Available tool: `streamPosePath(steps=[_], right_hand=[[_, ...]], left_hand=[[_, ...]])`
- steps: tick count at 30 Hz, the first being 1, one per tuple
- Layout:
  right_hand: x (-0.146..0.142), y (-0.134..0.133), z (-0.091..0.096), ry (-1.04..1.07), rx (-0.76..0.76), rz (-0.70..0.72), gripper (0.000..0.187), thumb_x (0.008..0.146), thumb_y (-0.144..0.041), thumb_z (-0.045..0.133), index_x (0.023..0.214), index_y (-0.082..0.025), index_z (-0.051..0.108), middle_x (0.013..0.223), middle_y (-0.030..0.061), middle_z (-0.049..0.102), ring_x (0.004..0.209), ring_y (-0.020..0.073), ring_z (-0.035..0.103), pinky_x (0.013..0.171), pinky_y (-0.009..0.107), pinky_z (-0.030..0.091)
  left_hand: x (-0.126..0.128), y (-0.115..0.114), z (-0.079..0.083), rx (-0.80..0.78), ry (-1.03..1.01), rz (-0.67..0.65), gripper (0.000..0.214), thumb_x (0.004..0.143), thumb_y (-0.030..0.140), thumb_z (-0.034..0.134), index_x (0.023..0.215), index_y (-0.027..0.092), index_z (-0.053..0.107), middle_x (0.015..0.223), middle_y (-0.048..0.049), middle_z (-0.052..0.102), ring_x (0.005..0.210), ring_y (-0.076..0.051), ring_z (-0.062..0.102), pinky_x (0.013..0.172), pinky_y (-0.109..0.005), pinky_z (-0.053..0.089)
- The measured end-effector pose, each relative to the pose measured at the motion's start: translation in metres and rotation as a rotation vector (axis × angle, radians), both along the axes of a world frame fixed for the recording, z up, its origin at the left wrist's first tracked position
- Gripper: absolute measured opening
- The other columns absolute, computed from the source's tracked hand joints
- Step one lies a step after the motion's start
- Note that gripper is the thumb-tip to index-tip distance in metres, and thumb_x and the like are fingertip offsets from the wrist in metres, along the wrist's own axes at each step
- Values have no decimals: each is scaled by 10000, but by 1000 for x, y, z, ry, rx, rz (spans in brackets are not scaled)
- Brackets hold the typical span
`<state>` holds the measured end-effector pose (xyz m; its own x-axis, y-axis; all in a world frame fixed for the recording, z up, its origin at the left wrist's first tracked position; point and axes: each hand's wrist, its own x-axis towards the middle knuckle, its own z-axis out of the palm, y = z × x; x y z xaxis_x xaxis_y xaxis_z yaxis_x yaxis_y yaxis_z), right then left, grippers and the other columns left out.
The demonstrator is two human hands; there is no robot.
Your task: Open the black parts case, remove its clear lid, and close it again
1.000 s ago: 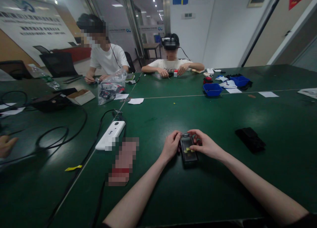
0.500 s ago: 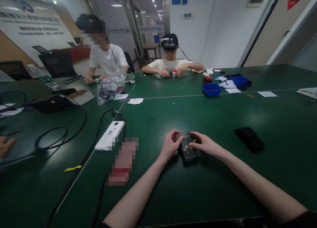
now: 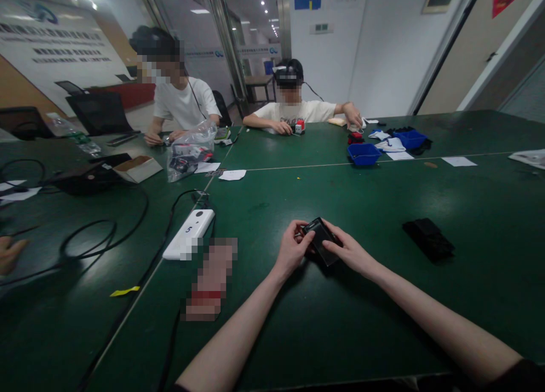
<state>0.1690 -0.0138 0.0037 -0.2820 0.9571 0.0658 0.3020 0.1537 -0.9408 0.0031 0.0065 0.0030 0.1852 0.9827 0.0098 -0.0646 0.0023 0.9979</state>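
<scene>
Between my two hands is a small flat black box (image 3: pixel 324 245), tilted with its top end toward the upper left. My left hand (image 3: pixel 294 245) grips its left side, thumb on the face and fingers curled behind. On the right side my right hand (image 3: pixel 347 249) grips it too, its thumb laid across the face. The fingers behind the box are partly hidden. A folded black fabric item (image 3: pixel 428 240) lies apart on the table to the right.
The green table (image 3: pixel 264 210) carries a white numbered device (image 3: pixel 189 233) with cables and a pixelated reddish object (image 3: pixel 213 278) on the left. Blue trays (image 3: pixel 364 154) and a plastic bag (image 3: pixel 191 151) stand farther back. Two people sit opposite; another person's hand (image 3: pixel 12 254) shows far left.
The black box has turned in my hands, and the yellowish marks on its face no longer show. Across the table, a person's arm has moved outward toward white items.
</scene>
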Motion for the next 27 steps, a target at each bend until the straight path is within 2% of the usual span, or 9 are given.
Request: streamPosePath(steps=[3,6,10,12,15,17,21,27], right_hand=[[6,6,2,-78,86,-67,565,817,-369,477,1354,-232,364,1219,92,523,1117,225,499,970,416,378],[23,16,8,-219,188,-205,547,820,-353,460,1347,-233,373,1192,93,517,1105,229,498,958,411,387],[58,29,13,-550,353,-464,514,823,-313,439,1328,-224,405,1143,116,502,1061,257,502,882,412,436],[76,33,14,-767,433,-550,494,826,-288,431,1316,-219,421,1154,138,485,1045,280,492,839,421,445],[96,35,11,-1056,518,-568,474,829,-245,416,1300,-196,431,1163,161,490,980,289,498,776,408,440],[102,37,8,-1165,542,-570,456,824,-220,409,1276,-163,442,1152,168,513,940,285,499,750,394,426],[102,41,6,-1227,552,-576,368,817,-184,388,1158,-105,501,1148,178,536,926,287,482,749,389,394],[102,45,9,-1263,477,-571,332,823,-151,345,1083,-126,551,1196,186,511,960,308,460,763,421,378]], left_hand=[[1,-1,1,-36,-25,-12,345,722,359,618,966,166,469,733,30,499,556,-97,579,455,-227,520],[2,-2,2,-51,-17,-4,334,749,363,586,988,160,469,742,20,493,597,-111,603,455,-222,519],[2,-2,3,-58,-2,-16,310,747,357,587,954,151,483,754,13,487,572,-97,587,441,-220,512],[1,-2,2,-53,13,-31,297,745,356,587,935,148,492,749,12,488,560,-92,579,429,-211,502],[1,-1,1,-40,32,-53,278,745,347,581,918,146,498,741,11,491,555,-92,575,421,-205,493],[1,-1,0,-35,38,-63,270,743,342,580,910,145,498,737,11,493,554,-94,574,422,-207,492],[0,-1,-2,-24,64,-74,256,754,335,566,906,140,500,729,8,497,556,-90,574,424,-190,486],[0,-1,-2,-1,85,-85,236,764,333,554,887,138,505,732,4,495,552,-89,567,405,-180,472]])
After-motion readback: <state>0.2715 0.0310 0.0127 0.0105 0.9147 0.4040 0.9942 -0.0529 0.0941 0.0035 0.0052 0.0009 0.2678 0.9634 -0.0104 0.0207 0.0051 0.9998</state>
